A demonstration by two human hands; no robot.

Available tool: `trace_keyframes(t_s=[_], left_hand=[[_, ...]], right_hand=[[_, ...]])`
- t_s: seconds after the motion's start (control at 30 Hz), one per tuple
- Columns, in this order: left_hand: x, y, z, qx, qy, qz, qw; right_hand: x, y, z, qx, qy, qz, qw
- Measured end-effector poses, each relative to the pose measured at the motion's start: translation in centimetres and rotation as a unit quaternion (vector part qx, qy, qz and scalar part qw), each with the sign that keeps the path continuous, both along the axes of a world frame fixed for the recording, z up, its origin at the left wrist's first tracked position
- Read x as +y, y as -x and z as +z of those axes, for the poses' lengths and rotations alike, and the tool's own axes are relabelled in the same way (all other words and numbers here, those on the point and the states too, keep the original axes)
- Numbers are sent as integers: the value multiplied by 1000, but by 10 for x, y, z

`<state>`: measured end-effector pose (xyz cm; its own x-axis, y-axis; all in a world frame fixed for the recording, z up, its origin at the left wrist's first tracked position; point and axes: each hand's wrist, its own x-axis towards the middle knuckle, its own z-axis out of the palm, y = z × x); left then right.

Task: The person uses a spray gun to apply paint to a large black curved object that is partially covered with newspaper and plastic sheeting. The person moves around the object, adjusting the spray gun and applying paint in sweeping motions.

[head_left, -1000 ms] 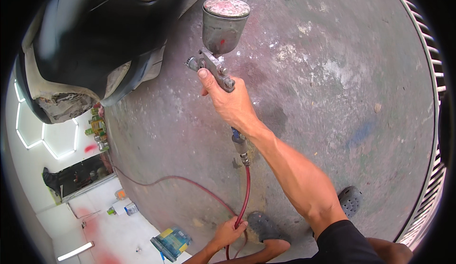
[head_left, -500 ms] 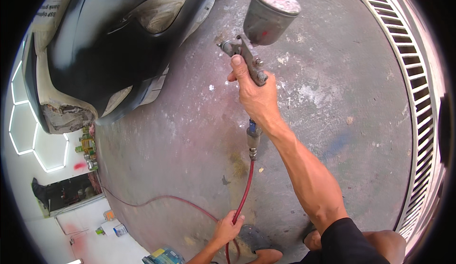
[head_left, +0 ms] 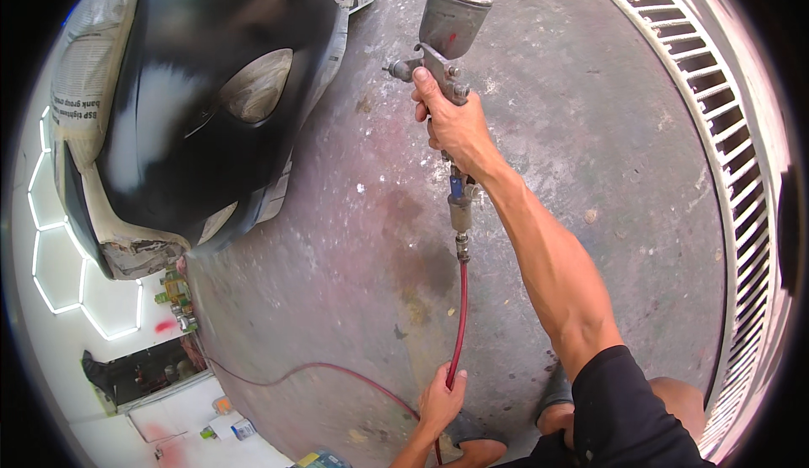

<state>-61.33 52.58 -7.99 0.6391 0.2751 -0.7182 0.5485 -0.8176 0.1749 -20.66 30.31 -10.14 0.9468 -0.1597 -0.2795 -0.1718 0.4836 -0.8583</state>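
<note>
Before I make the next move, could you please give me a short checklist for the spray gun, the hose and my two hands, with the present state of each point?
1. Right hand grips the spray gun: ok, closed around its handle.
2. Cup is on the gun: ok, mounted on top, leaning a little.
3. Contents of the cup: cannot tell, its wall is not see-through.
4. Hose is joined to the gun: ok, through the fitting below the handle.
5. Left hand holds the hose: ok.
6. Hose is free of the left shoe: cannot tell, it passes close by.
</note>
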Motion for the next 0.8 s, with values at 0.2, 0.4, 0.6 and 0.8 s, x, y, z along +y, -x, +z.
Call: trace_keyframes(t_s=[0.2,0.4,0.6,0.8], left_hand=[[-14,-2,-6,-88,7,42,995],[-24,-5,1,-53,44,68,995],[-45,-15,-12,-176,139,126,967],[-53,-52,14,-183,162,171,955]], right_hand=[[-18,-14,4,1,-26,-2,1000],[-30,-32,6,3,-48,46,998],[-38,-72,17,-3,-24,7,1000],[-44,-95,24,-13,-38,-40,998]])
